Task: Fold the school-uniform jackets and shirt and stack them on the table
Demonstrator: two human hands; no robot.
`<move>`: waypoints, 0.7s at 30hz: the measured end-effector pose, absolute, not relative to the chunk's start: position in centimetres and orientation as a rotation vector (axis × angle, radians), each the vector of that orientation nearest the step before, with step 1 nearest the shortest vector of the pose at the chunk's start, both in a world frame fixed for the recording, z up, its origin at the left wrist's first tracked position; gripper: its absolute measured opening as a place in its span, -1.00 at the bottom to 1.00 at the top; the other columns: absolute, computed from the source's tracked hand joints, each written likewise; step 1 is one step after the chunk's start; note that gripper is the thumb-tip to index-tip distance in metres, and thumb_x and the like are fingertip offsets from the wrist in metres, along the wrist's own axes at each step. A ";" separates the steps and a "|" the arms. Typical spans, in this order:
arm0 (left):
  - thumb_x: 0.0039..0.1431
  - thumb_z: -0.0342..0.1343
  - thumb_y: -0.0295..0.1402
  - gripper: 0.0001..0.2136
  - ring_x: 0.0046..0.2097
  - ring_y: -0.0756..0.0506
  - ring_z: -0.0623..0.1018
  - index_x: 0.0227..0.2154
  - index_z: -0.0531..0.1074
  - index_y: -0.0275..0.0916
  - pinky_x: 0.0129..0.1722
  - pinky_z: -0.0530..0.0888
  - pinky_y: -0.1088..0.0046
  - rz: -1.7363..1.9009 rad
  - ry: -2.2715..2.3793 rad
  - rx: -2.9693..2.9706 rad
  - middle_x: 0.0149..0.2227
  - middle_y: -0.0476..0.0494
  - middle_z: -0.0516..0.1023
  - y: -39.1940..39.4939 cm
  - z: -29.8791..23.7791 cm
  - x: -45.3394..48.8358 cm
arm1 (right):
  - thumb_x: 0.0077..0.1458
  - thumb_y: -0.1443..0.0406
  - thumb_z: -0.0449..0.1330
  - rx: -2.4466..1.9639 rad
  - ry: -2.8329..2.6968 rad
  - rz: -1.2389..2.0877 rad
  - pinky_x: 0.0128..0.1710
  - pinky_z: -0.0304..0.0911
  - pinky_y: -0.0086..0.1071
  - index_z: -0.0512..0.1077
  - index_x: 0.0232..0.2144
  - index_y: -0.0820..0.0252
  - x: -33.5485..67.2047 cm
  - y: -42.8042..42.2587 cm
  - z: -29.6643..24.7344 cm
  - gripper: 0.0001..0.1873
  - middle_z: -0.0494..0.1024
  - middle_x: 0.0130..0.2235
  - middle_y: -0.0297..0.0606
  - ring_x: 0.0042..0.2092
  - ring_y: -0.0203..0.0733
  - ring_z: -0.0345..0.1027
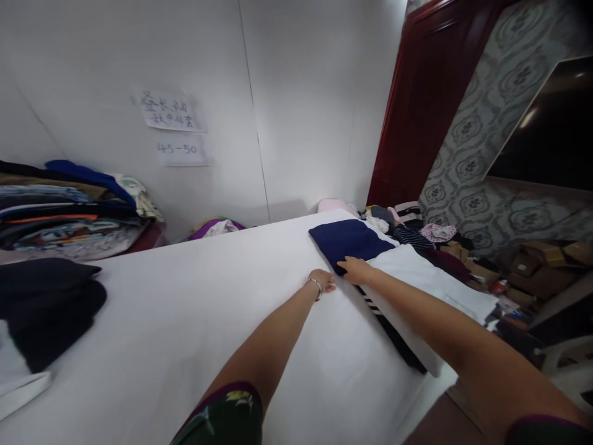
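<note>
A jacket-like garment in navy (pixel 349 240) and white (pixel 426 278) lies on the white-covered table, its navy part towards the wall. A black strip with white stripes (pixel 391 330) shows along its near side. My right hand (pixel 356 269) pinches the navy cloth at its near edge. Just left of it, my left hand (pixel 323 280), with a silver bangle at the wrist, is closed low over the table, close to the navy edge. Whatever its curled fingers hold, if anything, is hidden.
Dark folded clothes (pixel 50 309) lie at the table's left, with a tall stack of folded garments (pixel 69 207) behind. Loose clothes (pixel 417 232) are heaped beyond the right end, near cardboard boxes (pixel 542 266). Handwritten paper signs (pixel 173 114) hang on the wall.
</note>
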State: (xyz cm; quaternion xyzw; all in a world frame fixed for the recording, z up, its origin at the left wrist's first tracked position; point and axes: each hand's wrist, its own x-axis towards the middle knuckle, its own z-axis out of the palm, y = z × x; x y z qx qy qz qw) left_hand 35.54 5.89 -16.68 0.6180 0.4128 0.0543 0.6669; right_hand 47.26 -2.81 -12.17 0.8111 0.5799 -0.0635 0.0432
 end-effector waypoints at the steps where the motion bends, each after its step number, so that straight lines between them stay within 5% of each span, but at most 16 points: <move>1: 0.23 0.06 -0.22 -0.66 -0.07 -0.11 0.49 0.01 0.35 -0.26 -0.11 0.49 0.20 0.102 0.937 1.384 0.00 -0.20 0.43 5.4 -16.6 34.4 | 0.07 0.39 0.06 2.468 1.783 -0.147 0.13 0.08 -0.07 0.31 0.16 0.21 45.9 -3.3 -12.5 -0.44 0.31 0.18 0.06 0.20 0.13 0.17; 5: 0.23 0.07 -0.29 -0.79 -0.28 -0.03 0.55 -0.12 0.38 -0.25 -0.25 0.51 0.38 0.062 0.944 1.370 -0.18 -0.14 0.53 3.7 -16.4 28.8 | 0.10 0.39 0.03 2.395 1.899 -0.024 0.17 -0.07 0.02 0.35 0.08 0.28 40.5 -5.3 -14.1 -0.53 0.29 0.16 0.13 0.22 0.18 0.08; 10: 0.14 0.16 -0.29 -0.82 -0.51 0.05 0.51 -0.29 0.34 -0.26 -0.38 0.49 0.46 0.080 0.934 1.396 -0.32 -0.10 0.57 2.5 -16.1 20.4 | 0.16 0.44 -0.07 2.384 2.016 -0.031 0.06 0.13 -0.11 0.35 0.04 0.24 34.2 -7.6 -16.2 -0.58 0.35 0.10 0.06 0.12 0.05 0.22; 21: -0.03 0.25 -0.26 -0.75 -0.55 0.04 0.51 -0.35 0.37 -0.27 -0.49 0.44 0.50 0.281 1.051 1.418 -0.37 -0.12 0.59 2.3 -14.8 1.7 | 0.18 0.38 -0.05 2.073 2.604 -0.341 0.22 -0.02 -0.04 0.34 0.12 0.23 20.1 -10.8 -17.9 -0.54 0.18 0.26 0.07 0.30 0.07 -0.01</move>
